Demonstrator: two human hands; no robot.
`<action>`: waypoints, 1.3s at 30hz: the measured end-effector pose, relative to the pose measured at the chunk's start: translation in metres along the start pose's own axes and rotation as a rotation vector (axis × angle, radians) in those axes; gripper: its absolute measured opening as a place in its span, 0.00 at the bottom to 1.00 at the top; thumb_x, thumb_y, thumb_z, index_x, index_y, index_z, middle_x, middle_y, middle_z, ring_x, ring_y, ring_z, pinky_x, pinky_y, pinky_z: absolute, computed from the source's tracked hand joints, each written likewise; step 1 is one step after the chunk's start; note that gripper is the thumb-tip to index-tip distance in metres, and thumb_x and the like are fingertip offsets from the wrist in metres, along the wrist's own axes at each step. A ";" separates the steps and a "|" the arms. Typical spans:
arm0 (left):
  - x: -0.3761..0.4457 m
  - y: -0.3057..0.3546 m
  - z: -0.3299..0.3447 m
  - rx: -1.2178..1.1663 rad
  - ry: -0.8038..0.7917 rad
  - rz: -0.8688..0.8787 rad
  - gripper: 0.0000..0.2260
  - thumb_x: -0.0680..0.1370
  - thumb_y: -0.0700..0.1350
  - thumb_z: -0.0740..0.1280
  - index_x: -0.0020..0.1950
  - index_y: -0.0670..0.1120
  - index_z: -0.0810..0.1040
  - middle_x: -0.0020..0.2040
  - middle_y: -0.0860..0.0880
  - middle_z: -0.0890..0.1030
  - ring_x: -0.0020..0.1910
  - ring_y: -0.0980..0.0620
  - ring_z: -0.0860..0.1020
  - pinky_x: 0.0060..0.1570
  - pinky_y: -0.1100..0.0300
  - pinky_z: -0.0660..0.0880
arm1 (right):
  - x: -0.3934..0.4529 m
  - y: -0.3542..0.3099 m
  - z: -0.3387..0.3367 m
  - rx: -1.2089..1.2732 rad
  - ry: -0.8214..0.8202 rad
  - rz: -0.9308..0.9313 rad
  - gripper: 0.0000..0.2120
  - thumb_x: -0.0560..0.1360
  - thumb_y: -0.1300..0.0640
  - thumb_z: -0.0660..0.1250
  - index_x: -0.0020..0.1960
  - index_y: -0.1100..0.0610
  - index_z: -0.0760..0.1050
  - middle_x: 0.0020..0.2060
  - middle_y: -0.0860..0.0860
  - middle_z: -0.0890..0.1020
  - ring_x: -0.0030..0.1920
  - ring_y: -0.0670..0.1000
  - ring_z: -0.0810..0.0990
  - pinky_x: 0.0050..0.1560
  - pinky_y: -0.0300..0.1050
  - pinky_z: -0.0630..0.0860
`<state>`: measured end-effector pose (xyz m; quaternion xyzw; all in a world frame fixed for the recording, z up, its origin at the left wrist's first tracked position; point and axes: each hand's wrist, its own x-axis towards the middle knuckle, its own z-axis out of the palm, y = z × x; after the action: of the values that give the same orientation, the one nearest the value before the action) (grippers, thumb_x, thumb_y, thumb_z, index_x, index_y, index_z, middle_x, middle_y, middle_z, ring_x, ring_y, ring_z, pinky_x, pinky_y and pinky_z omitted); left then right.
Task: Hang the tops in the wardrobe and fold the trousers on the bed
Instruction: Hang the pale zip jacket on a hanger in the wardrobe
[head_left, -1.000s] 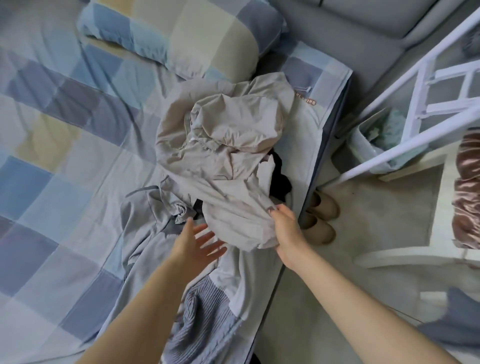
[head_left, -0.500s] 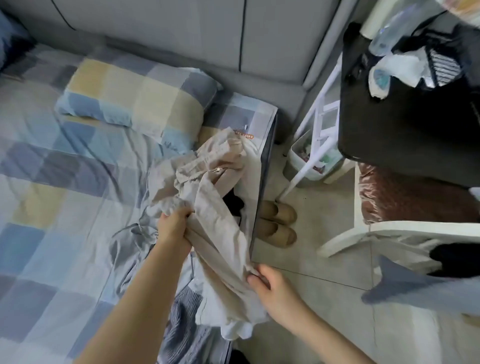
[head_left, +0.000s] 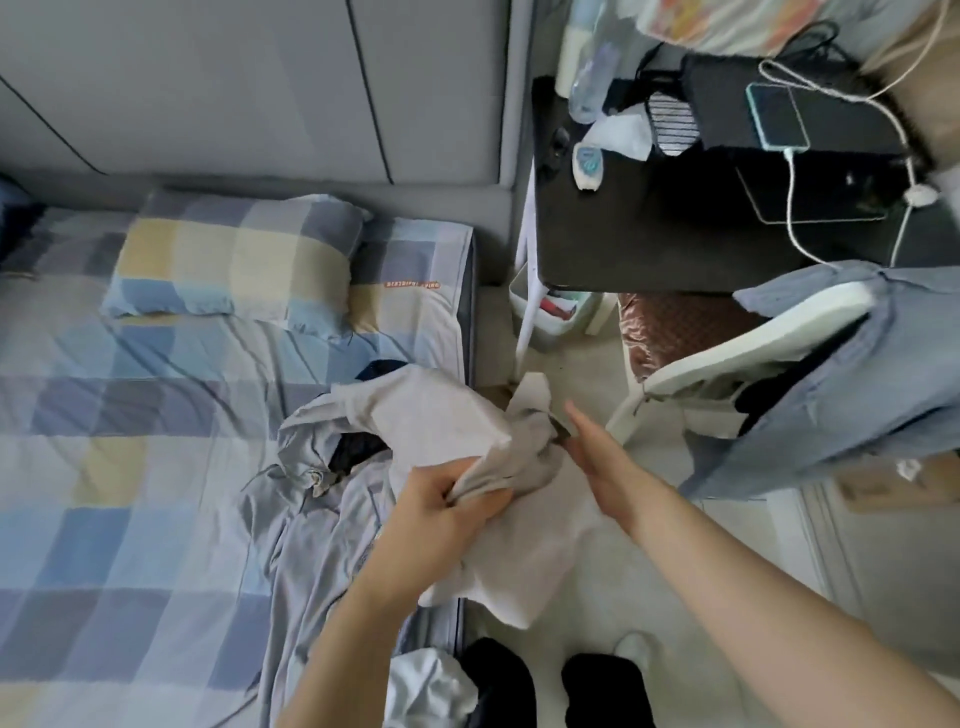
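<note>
A beige garment (head_left: 441, 421) is lifted off the bed's right edge, bunched and hanging over the floor. My left hand (head_left: 447, 499) grips a fold of it. My right hand (head_left: 597, 452) is beside the cloth with its fingers straight, touching the garment's far side. Under it on the checked bed (head_left: 130, 467) lie a grey-blue garment (head_left: 317, 535) and a dark item (head_left: 358, 447), partly covered. A white piece of cloth (head_left: 426, 686) lies at the bed's lower edge.
A checked pillow (head_left: 234, 260) lies at the grey headboard. To the right stand a black desk (head_left: 675, 223) with a phone, cables and bottles, and a white chair (head_left: 753, 343) draped with a blue shirt (head_left: 857, 389). A small bin (head_left: 556, 312) sits by the desk leg.
The beige garment has been lifted off the pile and pulled to the right over the bed's edge. My right hand has let go of its hem and now lies straight against it.
</note>
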<state>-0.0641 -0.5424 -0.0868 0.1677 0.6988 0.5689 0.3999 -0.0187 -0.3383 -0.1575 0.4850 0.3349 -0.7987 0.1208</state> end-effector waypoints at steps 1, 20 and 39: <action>-0.007 0.001 0.006 -0.016 0.011 -0.007 0.07 0.74 0.47 0.70 0.45 0.44 0.84 0.38 0.42 0.81 0.38 0.53 0.76 0.38 0.60 0.71 | -0.007 -0.005 -0.002 -0.017 0.028 -0.033 0.22 0.82 0.48 0.55 0.46 0.58 0.83 0.39 0.56 0.86 0.39 0.55 0.85 0.38 0.45 0.79; -0.003 0.019 0.077 0.185 0.081 -0.081 0.07 0.76 0.35 0.69 0.44 0.47 0.82 0.37 0.51 0.83 0.37 0.56 0.80 0.40 0.66 0.76 | -0.190 -0.048 -0.142 -0.026 0.551 -0.544 0.13 0.80 0.66 0.53 0.49 0.63 0.76 0.52 0.67 0.79 0.51 0.63 0.80 0.48 0.61 0.78; 0.058 0.110 0.196 0.312 -0.128 -0.132 0.21 0.73 0.69 0.62 0.50 0.53 0.80 0.43 0.54 0.82 0.42 0.55 0.78 0.51 0.61 0.75 | -0.318 -0.093 -0.139 0.324 -0.027 -0.821 0.16 0.82 0.59 0.52 0.62 0.59 0.75 0.53 0.54 0.80 0.59 0.55 0.79 0.61 0.45 0.75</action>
<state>0.0224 -0.3408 -0.0124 0.2173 0.7610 0.4142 0.4495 0.1889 -0.2204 0.1111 0.3139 0.3686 -0.8291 -0.2797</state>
